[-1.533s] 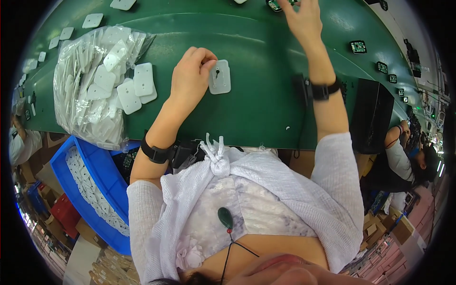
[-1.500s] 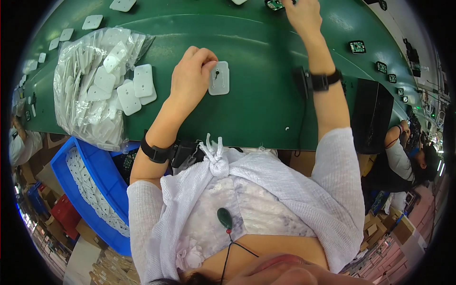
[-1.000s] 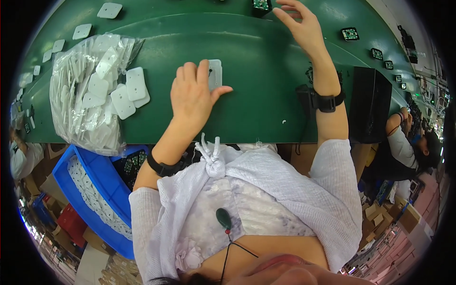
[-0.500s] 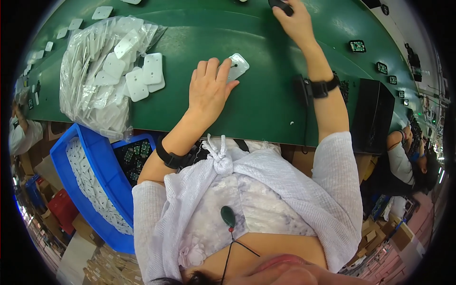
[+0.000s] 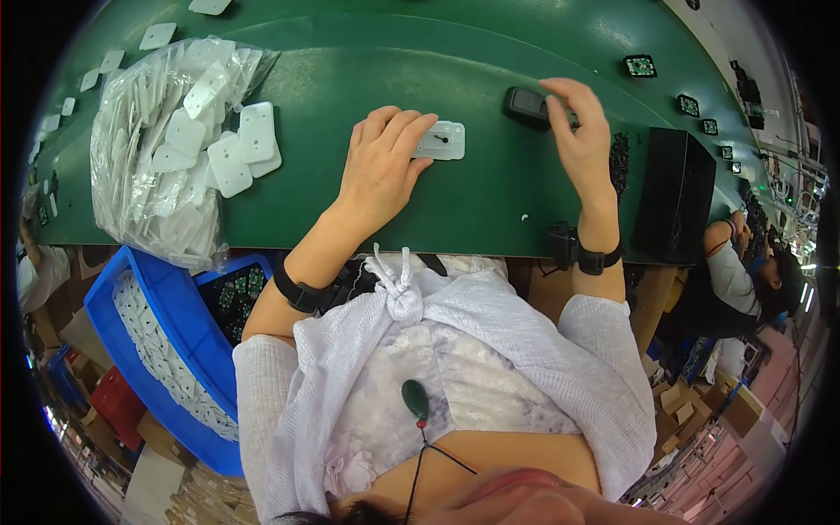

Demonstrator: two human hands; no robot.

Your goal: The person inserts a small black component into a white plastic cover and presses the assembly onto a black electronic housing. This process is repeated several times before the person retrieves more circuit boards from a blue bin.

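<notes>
Your left hand (image 5: 381, 171) is closed lightly around the near end of a white plate (image 5: 453, 143), forefinger along one long edge and thumb along the other, while the far end of the plate points toward your right side. It looks flat on the desk (image 5: 472, 210), with a dark spot (image 5: 442, 139) showing on its upper face. Hold it by those edges only, so your fingers stay off that spot and the plate does not skid.

Your right hand (image 5: 584, 144) grips a black case (image 5: 528, 107) at its right end between thumb and forefinger, a little farther out than the plate. Its smooth top faces up; its underside is hidden, and whether it touches the desk cannot be told. That end grip is narrow, so the case could tip or twist: a firm, even pinch and a level wrist suit it best.

The gap between your hands is a good working space. Mind the small white scrap (image 5: 524, 217) nearer your body than either hand, since it could get under a part. Left of your left hand, loose plates (image 5: 229, 164) lean beside the clear bag (image 5: 144, 179); tuck your elbow in so you don't nudge them. The black box (image 5: 672, 197) stands right of your right wrist, so give it room.
</notes>
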